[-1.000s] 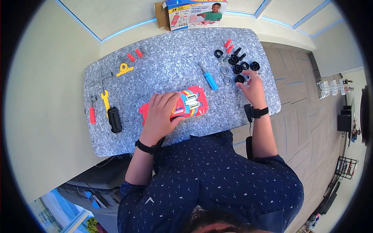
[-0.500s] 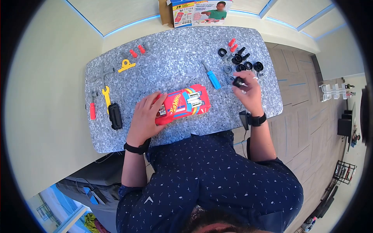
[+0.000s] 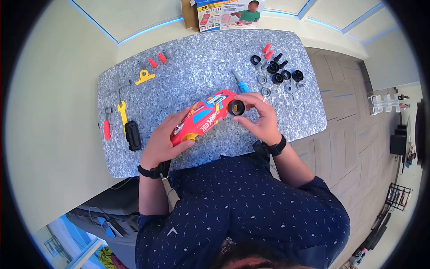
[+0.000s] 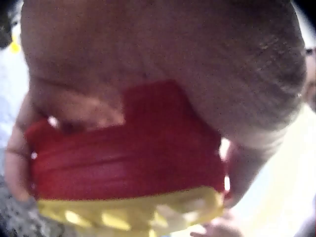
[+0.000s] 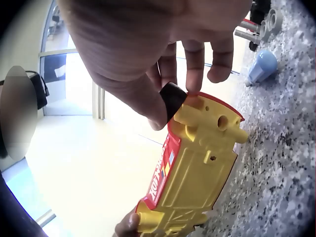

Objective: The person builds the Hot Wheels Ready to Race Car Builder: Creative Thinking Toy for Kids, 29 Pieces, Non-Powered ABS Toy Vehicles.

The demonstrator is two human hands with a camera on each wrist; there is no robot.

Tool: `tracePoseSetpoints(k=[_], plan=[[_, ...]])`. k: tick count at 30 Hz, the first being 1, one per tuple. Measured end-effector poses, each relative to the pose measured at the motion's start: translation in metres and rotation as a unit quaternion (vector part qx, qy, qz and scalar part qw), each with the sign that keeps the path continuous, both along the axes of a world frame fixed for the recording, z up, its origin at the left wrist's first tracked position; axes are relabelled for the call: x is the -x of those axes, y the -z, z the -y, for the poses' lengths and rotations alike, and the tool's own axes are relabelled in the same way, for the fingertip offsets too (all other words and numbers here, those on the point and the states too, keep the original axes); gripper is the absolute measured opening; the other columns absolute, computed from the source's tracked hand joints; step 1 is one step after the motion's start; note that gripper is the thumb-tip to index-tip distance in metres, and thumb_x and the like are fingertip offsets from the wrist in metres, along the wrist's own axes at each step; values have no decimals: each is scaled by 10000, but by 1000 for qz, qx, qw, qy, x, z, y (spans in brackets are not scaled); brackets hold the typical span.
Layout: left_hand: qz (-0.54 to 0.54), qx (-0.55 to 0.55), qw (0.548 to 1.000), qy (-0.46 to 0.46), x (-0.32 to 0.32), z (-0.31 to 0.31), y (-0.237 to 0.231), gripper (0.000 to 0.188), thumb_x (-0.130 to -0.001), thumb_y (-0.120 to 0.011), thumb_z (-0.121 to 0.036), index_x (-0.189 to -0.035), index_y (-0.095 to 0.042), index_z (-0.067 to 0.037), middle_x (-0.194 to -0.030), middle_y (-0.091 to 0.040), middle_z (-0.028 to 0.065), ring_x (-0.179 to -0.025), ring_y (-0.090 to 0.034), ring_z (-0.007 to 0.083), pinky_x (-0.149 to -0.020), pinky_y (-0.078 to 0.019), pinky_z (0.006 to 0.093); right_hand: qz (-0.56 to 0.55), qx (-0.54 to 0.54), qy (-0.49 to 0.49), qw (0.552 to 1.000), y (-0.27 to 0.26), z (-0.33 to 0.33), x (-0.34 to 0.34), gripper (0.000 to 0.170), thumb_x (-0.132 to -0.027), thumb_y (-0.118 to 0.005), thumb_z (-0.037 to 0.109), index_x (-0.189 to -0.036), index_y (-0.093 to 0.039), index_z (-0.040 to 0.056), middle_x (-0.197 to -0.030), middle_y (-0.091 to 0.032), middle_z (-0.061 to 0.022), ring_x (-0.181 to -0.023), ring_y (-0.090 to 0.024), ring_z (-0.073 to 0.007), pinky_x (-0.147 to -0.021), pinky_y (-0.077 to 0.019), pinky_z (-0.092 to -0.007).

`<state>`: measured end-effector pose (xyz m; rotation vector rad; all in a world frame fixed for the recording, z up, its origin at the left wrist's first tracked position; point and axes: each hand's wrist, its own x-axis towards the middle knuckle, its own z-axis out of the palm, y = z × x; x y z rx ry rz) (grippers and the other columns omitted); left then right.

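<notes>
A red toy car [image 3: 204, 117] with a yellow underside [image 5: 197, 173] is tilted on its side over the table. My left hand [image 3: 162, 140] grips one end of it, thumb near a yellow wheel mount; in the left wrist view the palm lies against the red body [image 4: 128, 153]. Between thumb and fingers, my right hand [image 3: 262, 120] pinches a black wheel [image 3: 236, 107] at the car's other end. The right wrist view shows that wheel [image 5: 173, 98] against the yellow base's corner; whether it is seated there I cannot tell.
A blue screwdriver [image 3: 242, 86] lies just beyond the right hand. Black wheels [image 3: 277, 78], grey rings [image 3: 262, 80] and red pieces [image 3: 269, 54] lie at the right. At the left are a yellow wrench [image 3: 122, 114], a black part [image 3: 132, 135] and a yellow bracket [image 3: 144, 77].
The right hand has picked up the black wheel from the right-hand pieces and brought it left to the car. The left hand shifted to the car's end, and the car turned onto its side.
</notes>
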<state>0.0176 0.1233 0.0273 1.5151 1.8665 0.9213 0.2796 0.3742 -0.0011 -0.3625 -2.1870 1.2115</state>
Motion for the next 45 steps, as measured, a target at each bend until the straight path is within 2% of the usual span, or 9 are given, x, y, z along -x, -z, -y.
tracePoseSetpoints(k=[3,13,18,24,27,30,39,43,45], plan=[[17,4,1000,-3,2,0,2,964,-912,-877,-511,-1693,-518,-76,-1491,-678,250,-1362,-674,435,-1169,-518,497,-11,-113,-11,994,-7,-5,11,666,-804,-1002,91,-1416,-742,61,-1395,-736,-121,-1154,-729,-235,-907,-578,-351],[32,8,999,2,22,0,-1,919,-930,-860,-482,-1676,-528,-60,-1476,-687,254,-1352,-669,435,-1169,-505,492,39,-39,88,995,1,-48,-4,653,-837,-990,164,-1438,-741,110,-1425,-732,-104,-1038,-710,-208,-799,-553,-325],[27,7,999,24,27,-5,-4,877,-927,-839,-443,-1654,-546,-50,-1493,-668,257,-1377,-645,444,-1183,-489,511,63,-24,-18,998,-6,-39,4,677,-854,-939,70,-1491,-715,128,-1509,-718,-89,-1084,-731,-227,-823,-579,-344],[-114,3,993,17,26,-16,-17,827,-877,-831,-387,-1601,-597,-64,-1533,-648,211,-1433,-603,447,-1247,-436,584,43,7,-39,998,13,-32,25,496,-907,-852,-32,-1378,-770,97,-1358,-758,-103,-1019,-744,-215,-807,-614,-326],[-302,4,953,-14,11,-26,-30,788,-879,-847,-398,-1567,-629,-80,-1547,-644,177,-1468,-581,414,-1292,-374,647,47,-2,-31,998,7,-30,32,426,-930,-835,-37,-1335,-780,82,-1297,-757,-94,-1009,-746,-202,-812,-631,-327],[-343,-49,938,-17,-14,-51,-32,790,-897,-863,-458,-1561,-635,-96,-1558,-638,159,-1487,-564,392,-1322,-306,699,46,12,-33,998,3,-23,35,425,-936,-833,-29,-1343,-773,83,-1281,-755,-89,-1011,-748,-202,-812,-644,-338],[-209,-156,964,-40,-50,-97,3,656,-921,-882,-427,-1435,-697,-64,-1338,-766,94,-1216,-694,291,-1127,-432,497,61,3,-24,998,6,-17,30,376,-944,-853,20,-1306,-767,76,-1244,-762,-89,-977,-742,-206,-769,-637,-324],[-208,-169,962,-57,-55,-97,0,587,-891,-925,-317,-1384,-727,-67,-1297,-786,108,-1203,-716,307,-1120,-443,491,98,17,109,989,11,-39,5,407,-887,-919,79,-1267,-772,74,-1220,-760,-111,-946,-736,-255,-768,-619,-360],[-203,-177,961,-62,-55,-95,1,585,-888,-928,-310,-1382,-728,-67,-1298,-784,109,-1205,-715,307,-1124,-441,490,134,-81,167,973,15,-57,-8,420,-866,-931,82,-1255,-773,70,-1190,-757,-117,-930,-731,-292,-789,-613,-388]])
